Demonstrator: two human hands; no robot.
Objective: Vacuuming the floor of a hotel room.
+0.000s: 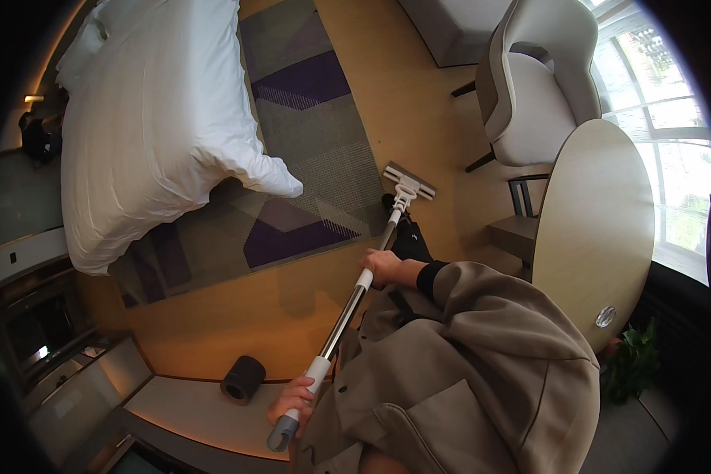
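I hold a sponge mop slantwise across the front of my body. My left hand is wrapped round the white grip near the grey hanging end of the handle. Farther up, my right hand closes round the pole at a white collar. The mop head, white with a flat pad, rests on the wooden floor just right of the rug. Beside the lower pole my dark shoe and trouser leg show in part.
A patterned grey and purple rug lies by a bed with white bedding. To the right stand an upholstered chair and an oval table with a glass ashtray-like dish. A dark cylinder sits at lower left.
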